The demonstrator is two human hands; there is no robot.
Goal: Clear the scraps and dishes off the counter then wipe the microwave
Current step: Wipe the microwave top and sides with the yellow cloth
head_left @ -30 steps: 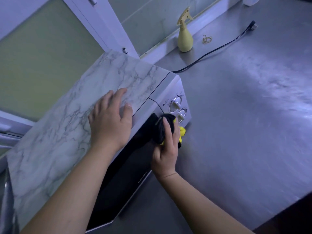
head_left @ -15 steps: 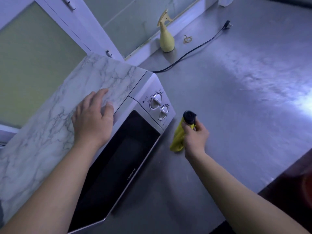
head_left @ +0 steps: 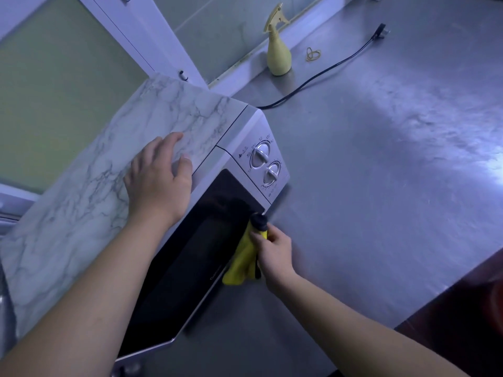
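The right hand (head_left: 275, 248) had its fingers curled tight round a bunched yellow-and-black cleaning cloth (head_left: 241, 263). It held the cloth at the right edge of the dark glass door of the white, marble-topped microwave oven (head_left: 190, 268), apparently to wipe it. The left hand (head_left: 160, 180) lay flat on the oven's top, fingers straight and slightly apart, likely bracing it against the push. The oven stood on the brushed steel counter (head_left: 381, 186). Farther back its black power cord (head_left: 313, 80) lay unplugged near a pale yellow plastic spray bottle (head_left: 277, 50).
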